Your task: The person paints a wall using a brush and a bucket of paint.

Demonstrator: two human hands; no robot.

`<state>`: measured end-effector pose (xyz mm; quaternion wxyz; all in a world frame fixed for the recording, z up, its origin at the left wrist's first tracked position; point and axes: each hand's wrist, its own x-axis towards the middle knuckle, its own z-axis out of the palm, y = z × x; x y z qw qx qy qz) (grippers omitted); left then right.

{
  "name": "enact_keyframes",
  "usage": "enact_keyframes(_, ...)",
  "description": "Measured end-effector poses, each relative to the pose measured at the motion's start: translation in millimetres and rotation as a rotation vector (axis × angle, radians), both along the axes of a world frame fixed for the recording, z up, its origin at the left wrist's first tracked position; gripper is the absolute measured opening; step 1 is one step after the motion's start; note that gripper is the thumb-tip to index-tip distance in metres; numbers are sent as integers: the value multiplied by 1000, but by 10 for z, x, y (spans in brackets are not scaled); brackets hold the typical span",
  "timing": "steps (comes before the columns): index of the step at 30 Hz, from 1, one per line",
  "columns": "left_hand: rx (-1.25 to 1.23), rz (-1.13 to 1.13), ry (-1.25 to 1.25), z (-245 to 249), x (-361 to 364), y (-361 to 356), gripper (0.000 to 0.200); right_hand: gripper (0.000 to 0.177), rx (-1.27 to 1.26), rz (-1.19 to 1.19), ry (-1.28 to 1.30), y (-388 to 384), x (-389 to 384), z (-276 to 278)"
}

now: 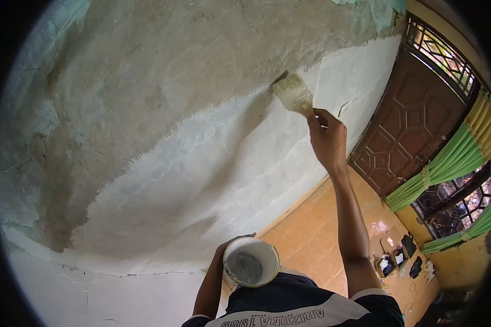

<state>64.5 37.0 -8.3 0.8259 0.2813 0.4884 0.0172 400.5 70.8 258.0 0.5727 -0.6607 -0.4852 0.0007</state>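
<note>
My right hand (329,136) is raised, its fingers closed around the handle of a wide paintbrush (293,94). The bristle end overlaps the edge between the white painted band (273,163) and the bare grey plaster (163,82) of the wall. Close to my chest, my left hand (222,250) wraps around the side of a small white paint bucket (268,252); most of its fingers are hidden behind it. Greyish-white paint (244,268) lies in the bottom of the bucket, which is tilted towards the camera.
A brown panelled door (409,114) stands to the right of the wall. Beside it hang green curtains (453,147) over a window. On the orange tiled floor (305,218), several small dark items (401,256) lie at the lower right. Cracks run through the plaster.
</note>
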Motion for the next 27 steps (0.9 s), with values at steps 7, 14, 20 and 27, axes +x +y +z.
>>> enact_keyframes(7,-176,-56,163,-183,75,146,39,28,-2,21,4,101,-15,-72)
enact_keyframes(14,35,13,46,-46,-20,6,40,31,67,35,49,-7,-56,-45)
enact_keyframes(20,-143,-100,138,-286,21,130,41,34,-147,104,12,30,35,-31)
enact_keyframes(27,-84,-50,47,-440,-75,125,41,33,-263,94,-42,-234,261,-12)
